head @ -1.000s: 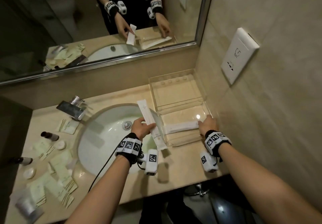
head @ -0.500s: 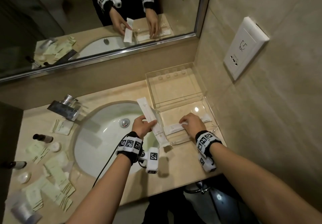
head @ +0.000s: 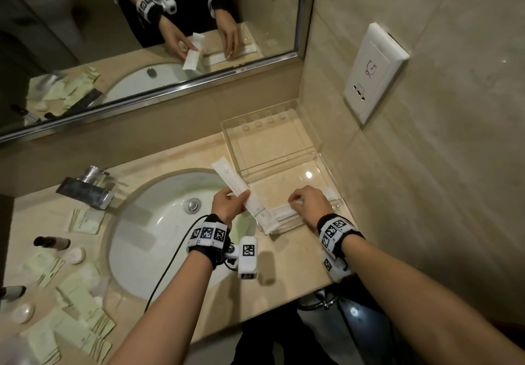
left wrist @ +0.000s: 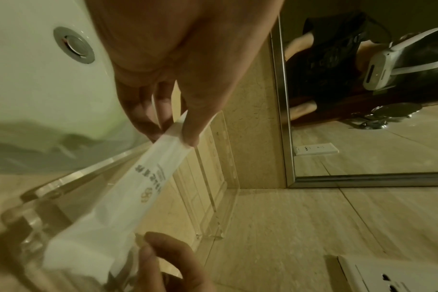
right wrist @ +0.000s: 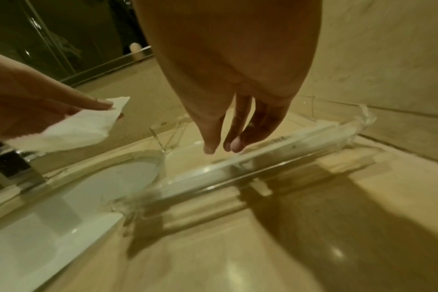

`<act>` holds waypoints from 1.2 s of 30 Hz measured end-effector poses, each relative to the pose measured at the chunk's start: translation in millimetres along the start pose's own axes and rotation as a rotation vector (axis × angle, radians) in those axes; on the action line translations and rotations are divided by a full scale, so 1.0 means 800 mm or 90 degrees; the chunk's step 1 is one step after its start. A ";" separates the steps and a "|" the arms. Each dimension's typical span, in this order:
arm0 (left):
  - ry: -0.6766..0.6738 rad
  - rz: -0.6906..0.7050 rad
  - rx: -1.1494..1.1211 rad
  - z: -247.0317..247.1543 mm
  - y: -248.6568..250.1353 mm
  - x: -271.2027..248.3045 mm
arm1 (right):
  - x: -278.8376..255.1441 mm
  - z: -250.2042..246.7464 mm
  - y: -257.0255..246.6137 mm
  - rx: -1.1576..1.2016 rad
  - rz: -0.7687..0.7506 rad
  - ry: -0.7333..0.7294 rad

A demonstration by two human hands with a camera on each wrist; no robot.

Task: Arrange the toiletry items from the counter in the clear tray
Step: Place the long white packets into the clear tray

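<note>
The clear tray point(head: 230, 140) stands at the counter's back right corner, against the wall. A long white packet point(head: 281, 212) lies across its front compartment. My right hand point(head: 308, 203) is over that packet, and in the right wrist view its straight fingers point(right wrist: 214, 142) point down onto it behind the tray's front wall point(right wrist: 283, 156). My left hand point(head: 228, 204) pinches a second long white packet point(head: 237, 185) at its middle, tilted over the tray's left edge. The left wrist view shows thumb and fingers pinching this packet point(left wrist: 128, 189).
A white sink point(head: 159, 222) and a metal faucet point(head: 85, 188) lie left of the tray. Pale green sachets point(head: 82, 302), small dark bottles point(head: 52, 243) and round white caps point(head: 76, 255) are scattered on the left counter. A wall socket point(head: 373, 72) is on the right wall, a mirror behind.
My right hand has slid left along the packet in the tray, from its right end to its middle. The left hand still holds its packet in nearly the same place.
</note>
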State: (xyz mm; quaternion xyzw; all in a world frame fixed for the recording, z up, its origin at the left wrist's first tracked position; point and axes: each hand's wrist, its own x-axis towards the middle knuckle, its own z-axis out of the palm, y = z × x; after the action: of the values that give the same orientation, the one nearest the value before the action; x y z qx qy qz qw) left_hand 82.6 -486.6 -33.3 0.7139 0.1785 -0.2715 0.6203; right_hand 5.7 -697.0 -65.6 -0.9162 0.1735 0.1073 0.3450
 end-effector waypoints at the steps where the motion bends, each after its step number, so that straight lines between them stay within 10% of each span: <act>1: -0.001 -0.003 -0.015 0.001 0.001 0.000 | 0.001 -0.003 -0.004 0.035 -0.003 0.031; 6: -0.061 -0.012 -0.135 0.012 0.011 -0.007 | 0.013 -0.028 -0.043 0.252 0.016 -0.093; 13: -0.079 -0.031 -0.181 0.018 0.008 -0.005 | 0.035 -0.054 -0.048 0.030 -0.026 -0.142; 18: 0.077 0.018 0.070 0.001 -0.018 0.010 | 0.040 -0.066 -0.021 -0.194 0.063 -0.175; 27: -0.116 0.208 0.462 0.032 -0.028 0.003 | 0.033 -0.056 -0.010 -0.348 0.047 -0.207; 36: -0.121 0.235 0.650 0.049 -0.046 0.016 | 0.031 -0.058 0.012 -0.287 0.041 -0.171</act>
State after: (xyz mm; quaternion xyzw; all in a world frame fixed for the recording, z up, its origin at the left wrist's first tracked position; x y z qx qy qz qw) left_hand 64.3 -519.8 -73.7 0.9157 -0.1608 -0.2739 0.2461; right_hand 28.2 -740.8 -44.7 -0.9416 0.1267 0.2744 0.1486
